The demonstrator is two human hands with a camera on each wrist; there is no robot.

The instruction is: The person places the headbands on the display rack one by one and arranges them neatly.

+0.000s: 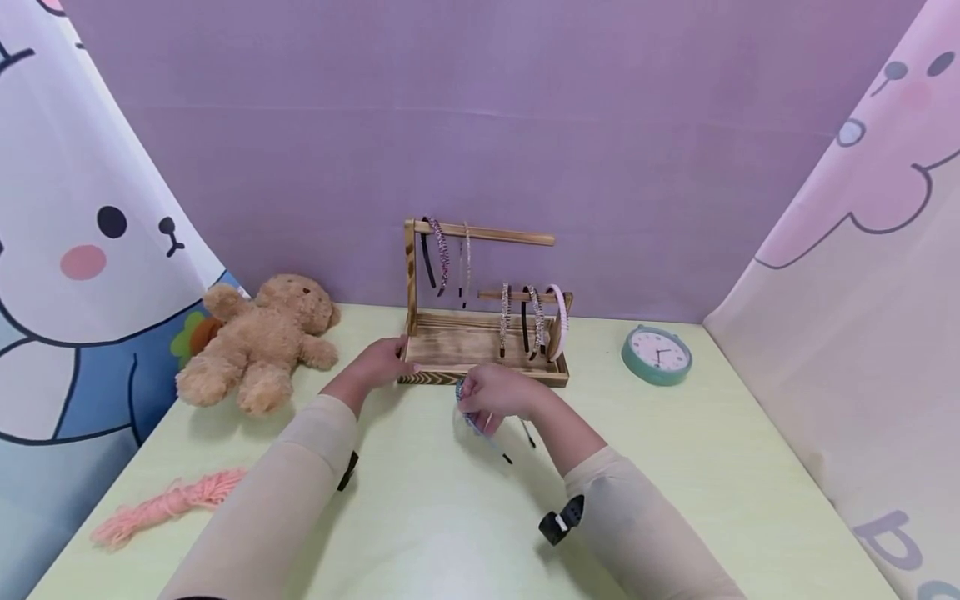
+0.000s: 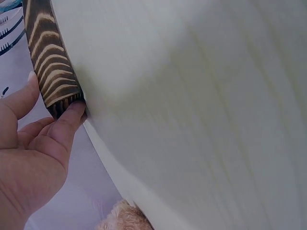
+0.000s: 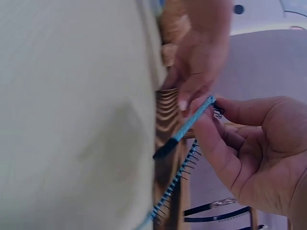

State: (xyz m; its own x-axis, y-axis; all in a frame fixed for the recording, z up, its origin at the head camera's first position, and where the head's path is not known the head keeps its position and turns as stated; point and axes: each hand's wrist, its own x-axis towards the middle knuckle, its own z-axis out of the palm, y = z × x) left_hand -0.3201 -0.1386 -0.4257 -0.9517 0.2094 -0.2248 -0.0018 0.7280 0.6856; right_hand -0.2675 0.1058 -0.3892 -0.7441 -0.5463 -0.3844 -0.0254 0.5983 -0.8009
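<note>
A wooden headband rack [image 1: 448,342] stands at the back of the table, with a tray base and two bars. My left hand [image 1: 377,364] holds its front left corner, thumb on one side and fingers at the end of the patterned edge [image 2: 55,72]. In front of the tray, my right hand [image 1: 502,392] pinches a blue headband [image 3: 192,122] between thumb and fingers. Its dark-tipped ends point down toward me. A dark pink glittery headband [image 1: 441,254] and a thin pale one [image 1: 468,258] hang on the upper bar. Several, including a light pink headband [image 1: 561,321], hang on the lower bar.
To the left of the rack lies a brown teddy bear [image 1: 258,354]. A bundle of pink yarn [image 1: 172,506] is at the front left, partly behind my left sleeve. On the right sits a green round clock [image 1: 658,357]. A purple backdrop [image 1: 480,150] rises behind the table.
</note>
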